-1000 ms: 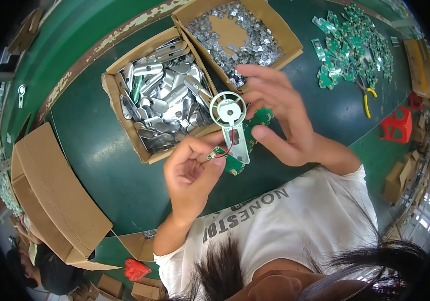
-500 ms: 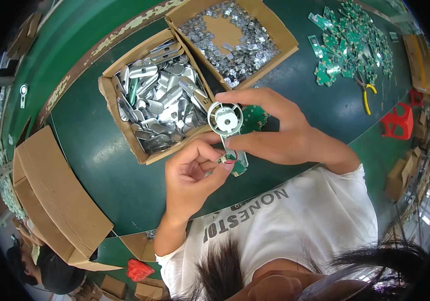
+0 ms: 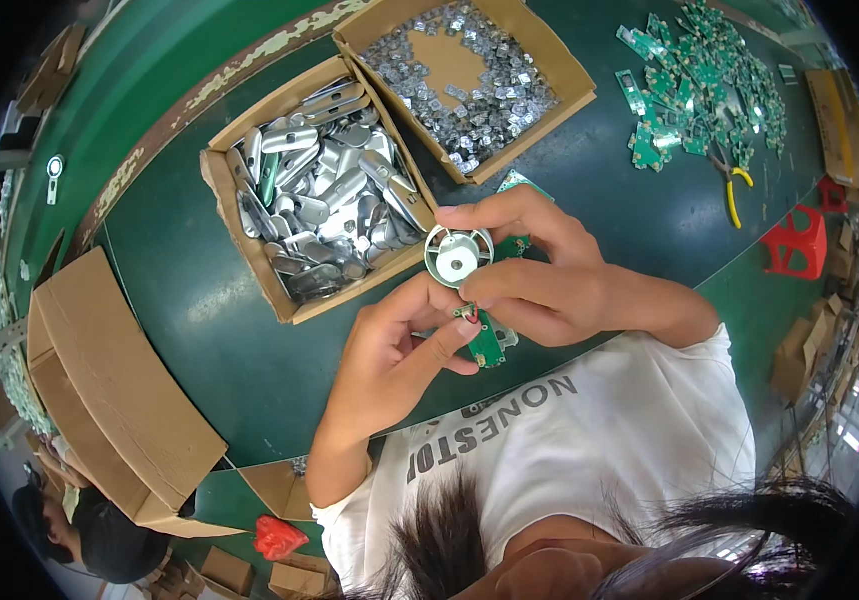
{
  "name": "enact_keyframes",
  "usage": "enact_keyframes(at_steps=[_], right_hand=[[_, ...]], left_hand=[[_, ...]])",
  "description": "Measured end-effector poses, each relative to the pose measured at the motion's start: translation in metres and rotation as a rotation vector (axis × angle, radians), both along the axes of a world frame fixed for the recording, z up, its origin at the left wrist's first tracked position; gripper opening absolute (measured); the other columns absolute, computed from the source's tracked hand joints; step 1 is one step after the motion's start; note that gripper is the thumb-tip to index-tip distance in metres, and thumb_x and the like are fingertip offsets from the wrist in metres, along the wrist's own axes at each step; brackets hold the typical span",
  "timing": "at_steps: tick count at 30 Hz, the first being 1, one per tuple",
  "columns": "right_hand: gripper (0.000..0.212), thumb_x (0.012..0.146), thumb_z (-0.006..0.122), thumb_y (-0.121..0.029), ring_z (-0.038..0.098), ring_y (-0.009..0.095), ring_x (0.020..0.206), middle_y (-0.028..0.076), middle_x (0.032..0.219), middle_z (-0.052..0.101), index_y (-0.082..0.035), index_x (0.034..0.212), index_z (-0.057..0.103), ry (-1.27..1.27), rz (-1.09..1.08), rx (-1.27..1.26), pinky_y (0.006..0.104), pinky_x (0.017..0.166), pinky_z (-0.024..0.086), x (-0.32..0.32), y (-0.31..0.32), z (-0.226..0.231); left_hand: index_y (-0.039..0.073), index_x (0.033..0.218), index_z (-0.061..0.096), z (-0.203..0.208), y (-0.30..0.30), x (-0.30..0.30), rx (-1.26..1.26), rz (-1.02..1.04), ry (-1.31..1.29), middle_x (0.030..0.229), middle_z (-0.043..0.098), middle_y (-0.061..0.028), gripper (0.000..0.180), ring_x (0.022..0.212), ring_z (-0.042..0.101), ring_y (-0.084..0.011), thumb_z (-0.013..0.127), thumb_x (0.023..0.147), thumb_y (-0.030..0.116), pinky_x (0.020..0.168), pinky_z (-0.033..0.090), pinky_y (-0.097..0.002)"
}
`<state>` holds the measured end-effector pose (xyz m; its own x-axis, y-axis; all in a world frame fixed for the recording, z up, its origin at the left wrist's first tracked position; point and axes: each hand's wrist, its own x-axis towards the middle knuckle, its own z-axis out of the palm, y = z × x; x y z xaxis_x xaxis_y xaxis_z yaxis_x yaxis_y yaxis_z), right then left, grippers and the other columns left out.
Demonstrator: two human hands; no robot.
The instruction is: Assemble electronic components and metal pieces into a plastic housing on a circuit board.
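Dark green table (image 3: 184,285) carries the lot. Landmark: the carton of metal covers (image 3: 221,205). Large brown box (image 3: 129,370) stands to its left, flaps toward the person. Carton of small metal clips (image 3: 444,60) sits against its far right side; both open-topped, presumably so parts can be picked without reaching far. Heap of green boards (image 3: 704,90) well right of it, yellow-handled pliers (image 3: 733,200) at the heap's near edge.

Both hands work just off its near right corner. Right hand (image 3: 554,270): thumb and index closed on the ring-headed housing (image 3: 457,258), one at the far rim, one at the near rim, probably to steady it with the round hub facing up. Left hand (image 3: 379,345): thumb and fingers pinched on the upper end of a green board (image 3: 487,350), likely to control the wired end.

Board's free end runs past the left fingertips toward the person, beside the housing's pale stem; can't tell if they touch. Short red wire (image 3: 473,314) shows right at the left thumb tip, near the right thumb; its ends are hidden.
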<state>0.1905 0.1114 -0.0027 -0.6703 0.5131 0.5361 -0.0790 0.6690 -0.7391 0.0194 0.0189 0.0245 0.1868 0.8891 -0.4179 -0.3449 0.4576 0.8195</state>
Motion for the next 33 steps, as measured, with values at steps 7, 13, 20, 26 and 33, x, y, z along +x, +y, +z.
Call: enact_keyframes(at_steps=[7,13,20,26,33], right_hand=[[0.016,0.073,0.066,0.003,0.058,0.026,0.096,0.021,0.121,0.051,-0.003,0.087,0.068,0.118,-0.031,-0.098,0.0297,0.070,0.055,0.000,0.001,-0.001],[0.014,0.074,0.067,0.002,0.059,0.026,0.098,0.020,0.121,0.050,-0.002,0.087,0.068,0.107,-0.030,-0.184,0.0301,0.070,0.055,0.002,-0.002,0.001],[0.013,0.074,0.067,0.002,0.060,0.027,0.098,0.021,0.122,0.047,-0.002,0.087,0.067,0.113,-0.057,-0.119,0.0310,0.073,0.057,0.001,-0.002,0.000],[0.013,0.075,0.066,0.003,0.059,0.027,0.101,0.020,0.124,0.045,0.000,0.088,0.066,0.147,-0.034,-0.188,0.0290,0.069,0.058,0.001,-0.005,0.000],[0.022,0.076,0.063,0.010,0.055,0.036,0.111,0.028,0.127,0.040,-0.001,0.096,0.065,0.114,0.017,-0.212,0.0327,0.077,0.058,0.003,-0.006,0.002]], left_hand=[[-0.002,0.090,0.052,-0.007,-0.006,0.009,0.101,0.099,0.064,0.090,0.062,-0.0071,0.007,0.080,0.062,-0.0106,0.057,0.090,0.003,0.058,0.057,-0.0234],[-0.001,0.089,0.053,-0.005,-0.004,0.010,0.110,0.107,0.022,0.091,0.062,-0.0067,0.005,0.081,0.062,-0.0104,0.057,0.090,0.002,0.056,0.057,-0.0235],[-0.001,0.095,0.055,-0.005,-0.003,-0.001,0.054,0.143,-0.041,0.100,0.062,-0.0095,0.007,0.087,0.062,-0.0129,0.058,0.088,0.001,0.055,0.058,-0.0248],[-0.002,0.095,0.054,-0.009,-0.006,0.013,0.115,0.251,-0.080,0.103,0.061,-0.0098,0.007,0.091,0.062,-0.0137,0.057,0.089,0.000,0.060,0.060,-0.0267],[-0.003,0.094,0.053,-0.009,-0.006,0.002,0.111,0.140,-0.093,0.098,0.060,-0.0093,0.006,0.089,0.062,-0.0137,0.056,0.089,-0.001,0.064,0.060,-0.0282]])
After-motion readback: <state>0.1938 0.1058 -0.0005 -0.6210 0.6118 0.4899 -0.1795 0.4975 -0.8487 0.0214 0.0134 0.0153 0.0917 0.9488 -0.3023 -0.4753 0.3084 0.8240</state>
